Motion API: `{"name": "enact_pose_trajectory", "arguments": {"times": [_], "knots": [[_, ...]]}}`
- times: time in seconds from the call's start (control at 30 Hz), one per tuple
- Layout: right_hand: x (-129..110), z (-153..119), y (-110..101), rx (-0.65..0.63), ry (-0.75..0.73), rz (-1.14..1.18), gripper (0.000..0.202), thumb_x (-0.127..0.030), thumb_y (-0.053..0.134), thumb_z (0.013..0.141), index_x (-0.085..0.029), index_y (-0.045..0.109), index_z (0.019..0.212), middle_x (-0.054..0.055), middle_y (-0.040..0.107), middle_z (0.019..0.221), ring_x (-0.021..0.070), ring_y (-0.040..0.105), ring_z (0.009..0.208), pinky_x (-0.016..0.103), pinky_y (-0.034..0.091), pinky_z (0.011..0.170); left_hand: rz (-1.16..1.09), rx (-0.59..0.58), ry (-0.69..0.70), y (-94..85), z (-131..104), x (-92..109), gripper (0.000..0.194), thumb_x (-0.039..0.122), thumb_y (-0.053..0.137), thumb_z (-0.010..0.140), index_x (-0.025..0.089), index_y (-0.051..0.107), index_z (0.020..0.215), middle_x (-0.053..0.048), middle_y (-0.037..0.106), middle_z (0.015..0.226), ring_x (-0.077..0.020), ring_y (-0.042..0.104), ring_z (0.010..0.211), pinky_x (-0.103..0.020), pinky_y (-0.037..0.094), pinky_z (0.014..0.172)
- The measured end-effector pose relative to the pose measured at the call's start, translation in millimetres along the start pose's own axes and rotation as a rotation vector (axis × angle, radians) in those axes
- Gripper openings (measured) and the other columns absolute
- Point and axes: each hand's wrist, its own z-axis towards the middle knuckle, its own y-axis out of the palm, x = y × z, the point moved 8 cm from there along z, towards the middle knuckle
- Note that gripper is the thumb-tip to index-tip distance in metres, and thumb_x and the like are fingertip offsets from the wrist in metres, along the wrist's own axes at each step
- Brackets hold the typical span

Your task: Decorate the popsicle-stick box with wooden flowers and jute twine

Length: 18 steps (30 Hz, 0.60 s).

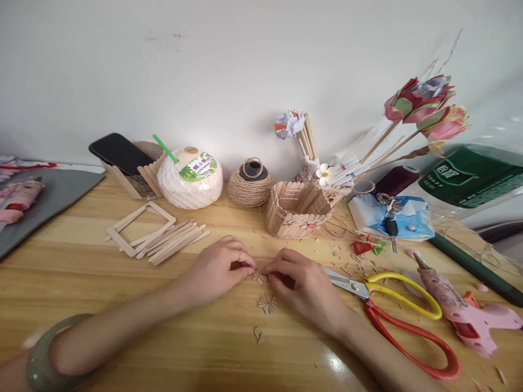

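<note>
Both my hands meet over the middle of the table at a small brown flower [259,277] made of petal-shaped pieces. My left hand [226,265] is closed in a pinch at its left upper edge. On the opposite edge, my right hand [302,284] has thumb and forefinger pinched together. The fingertips partly hide what they grip. Just below lies a second petal flower [267,304], spread flat on the wood. Nearer to me are a few loose petals [258,335]. Beside my right hand, large scissors [359,288] with yellow and red handles lie, their blade tips hidden behind it.
Craft sticks [177,242] and a stick frame [122,228] lie left. Behind stand a wrapped coconut [192,182], a twine spool [250,188] and a stick basket [294,218]. A pink glue gun [466,310] and a blue packet [417,218] lie right, among scraps.
</note>
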Motion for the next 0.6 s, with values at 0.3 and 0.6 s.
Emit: {"name": "enact_pose_trajectory", "arguments": {"times": [0.3,0.6], "knots": [[-0.2,1.4,0.8,-0.014,0.009,0.007,0.022,-0.01,0.052,0.079,-0.023,0.069,0.085,0.001,0.062,0.079,0.0123,0.059,0.07,0.022,0.043,0.063,0.005,0.006,0.017,0.6,0.4,-0.3,0.013,0.016,0.059,0.08,0.023,0.07,0.081,0.0,0.066,0.082,-0.0183,0.055,0.088,-0.03,0.042,0.079],[-0.2,0.2,1.2,-0.024,-0.001,0.015,0.022,-0.01,0.052,0.08,-0.022,0.069,0.086,0.001,0.062,0.079,0.0124,0.058,0.07,0.022,0.042,0.062,0.005,0.003,0.016,0.6,0.9,-1.0,0.013,0.017,0.059,0.08,0.023,0.07,0.081,0.001,0.066,0.081,-0.0178,0.054,0.087,-0.03,0.042,0.079]]}}
